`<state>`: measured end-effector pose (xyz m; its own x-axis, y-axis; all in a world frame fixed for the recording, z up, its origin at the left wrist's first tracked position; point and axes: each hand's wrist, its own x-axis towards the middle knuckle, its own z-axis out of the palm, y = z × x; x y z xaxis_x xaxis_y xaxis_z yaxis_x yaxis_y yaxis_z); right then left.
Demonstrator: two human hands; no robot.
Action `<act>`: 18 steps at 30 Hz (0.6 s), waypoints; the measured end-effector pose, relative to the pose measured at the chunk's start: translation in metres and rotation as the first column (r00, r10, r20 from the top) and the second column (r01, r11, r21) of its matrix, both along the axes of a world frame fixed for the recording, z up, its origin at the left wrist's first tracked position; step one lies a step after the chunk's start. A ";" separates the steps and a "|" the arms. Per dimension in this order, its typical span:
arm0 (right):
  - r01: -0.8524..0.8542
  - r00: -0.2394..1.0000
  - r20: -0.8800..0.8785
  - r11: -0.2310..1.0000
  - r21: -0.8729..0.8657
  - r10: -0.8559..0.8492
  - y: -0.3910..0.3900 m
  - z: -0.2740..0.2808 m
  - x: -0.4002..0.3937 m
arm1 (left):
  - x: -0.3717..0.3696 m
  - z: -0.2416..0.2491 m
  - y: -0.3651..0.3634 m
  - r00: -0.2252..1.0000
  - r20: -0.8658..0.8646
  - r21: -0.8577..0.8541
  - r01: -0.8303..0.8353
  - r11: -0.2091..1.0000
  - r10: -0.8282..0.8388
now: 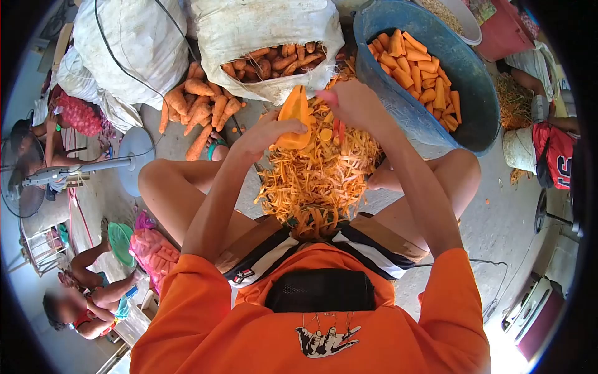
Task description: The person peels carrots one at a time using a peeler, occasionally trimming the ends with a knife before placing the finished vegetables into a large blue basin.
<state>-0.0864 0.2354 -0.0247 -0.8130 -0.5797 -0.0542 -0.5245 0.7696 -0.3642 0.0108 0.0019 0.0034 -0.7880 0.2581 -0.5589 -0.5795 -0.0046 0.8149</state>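
A large orange carrot (294, 118) with a bright, peeled-looking surface is in my left hand (265, 134), thumb across its lower part. My right hand (354, 105) is closed just right of the carrot, round a red tool (327, 97) that is blurred and mostly hidden by the fingers. Below both hands, a heap of orange peelings (317, 174) lies between my legs. Beyond them, a white sack (268, 22) lies open with unpeeled carrots (277, 63) inside.
More unpeeled carrots (200, 103) lie on the floor at the left. A blue tub (464, 78) at the right holds peeled carrots (414, 68). A fan (134, 161) stands at the left. Other people sit at the left and the right edge. A cable (118, 59) crosses a full sack (134, 31).
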 end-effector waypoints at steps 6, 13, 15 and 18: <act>0.130 0.951 0.261 0.979 0.156 -0.168 0.050 -0.029 -0.061 | 0.017 0.027 0.005 0.996 -0.086 -0.031 0.014 0.999 -0.017; 0.197 0.979 -0.002 0.941 -0.276 -0.206 0.090 0.045 -0.060 | 0.004 0.000 0.001 0.892 0.189 -0.162 0.440 0.883 -0.410; 0.194 0.970 -0.060 0.898 -0.394 -0.236 0.106 0.073 -0.060 | -0.001 -0.016 0.010 0.755 0.270 -0.227 0.653 0.723 -0.597; 0.288 0.948 -0.009 0.865 -0.412 -0.319 0.129 0.102 -0.062 | -0.019 -0.050 0.037 0.443 0.213 -0.330 0.872 0.362 -0.871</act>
